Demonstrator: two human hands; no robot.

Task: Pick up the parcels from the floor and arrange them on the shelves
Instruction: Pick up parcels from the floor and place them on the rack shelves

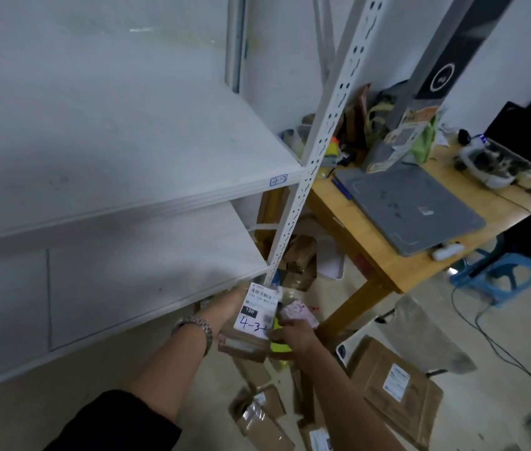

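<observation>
Here, left hand (231, 299) and right hand (293, 332) together grip the labelled parcel (251, 323), just below the lower shelf (147, 255) front edge; open floor (218, 379) lies beneath.

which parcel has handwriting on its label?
The brown box held between both hands below the shelf edge: its white label reads "4-3-". The flat brown parcel on the floor carries only a printed label.

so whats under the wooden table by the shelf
Under the wooden table, brown cardboard parcels are piled on the floor beside something white. The shelf post and the tabletop cover the rest, so I cannot tell how many.
</observation>
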